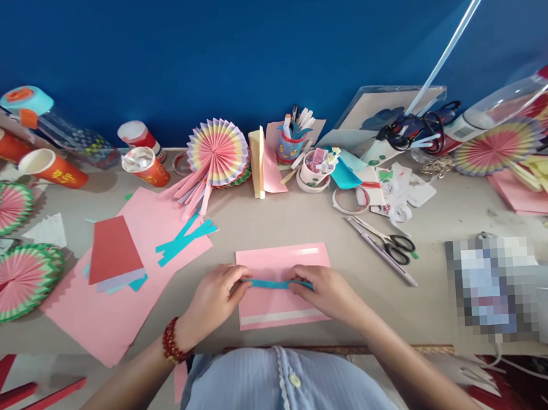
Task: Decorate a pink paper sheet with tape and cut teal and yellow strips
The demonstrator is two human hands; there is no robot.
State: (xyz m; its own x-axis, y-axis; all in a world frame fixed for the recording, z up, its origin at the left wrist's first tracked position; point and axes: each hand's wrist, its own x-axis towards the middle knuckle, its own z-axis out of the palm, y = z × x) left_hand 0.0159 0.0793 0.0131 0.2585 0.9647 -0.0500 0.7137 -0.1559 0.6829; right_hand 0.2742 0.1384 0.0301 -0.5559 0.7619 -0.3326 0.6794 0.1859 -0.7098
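Between my two hands runs a narrow blue paper strip (270, 284), held level above a pink sheet of paper (284, 303). My left hand (219, 295) pinches the strip's left end; its tip is hidden by the fingers. Closer to the other end, my right hand (323, 288) grips it between thumb and fingers, with a short piece showing past them. The pink sheet has a white band along its lower edge and a shiny strip near the top right. Left of my hands, several more blue strips (186, 241) lie crossed on a larger pink sheet (118, 319).
Red paper (114, 249) lies on the large pink sheet. Scissors (397, 247) and a slim pen-like tool (388, 257) lie to the right. Along the back stand a folded paper fan (217, 151), paper cups (146, 166) and a pen holder (290, 145). A blurred-out device (488, 291) sits at far right.
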